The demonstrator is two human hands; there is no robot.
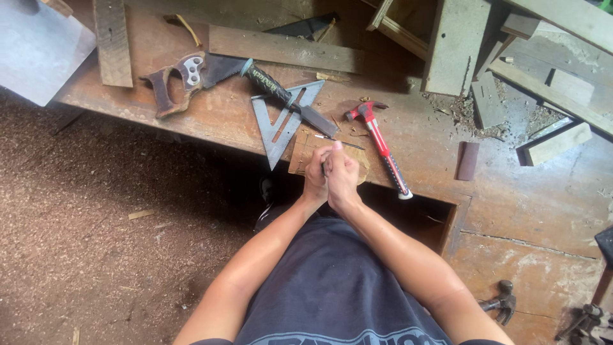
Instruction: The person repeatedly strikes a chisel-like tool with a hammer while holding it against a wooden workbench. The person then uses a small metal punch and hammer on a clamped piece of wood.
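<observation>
My left hand and my right hand are pressed together with fingers curled, over the front edge of the workbench. Anything between the palms is hidden. Right under and behind them lies a small flat wooden piece. A thin pencil rests on it just past my fingertips. A grey metal triangular square lies to the left of the piece. A chisel with a dark handle crosses that square.
A red-handled hammer lies to the right of my hands, and a brown sanding block further right. A hand saw sits at the left, planks and wood offcuts at the back. Another hammer lies at the lower right. Sawdust floor is at the left.
</observation>
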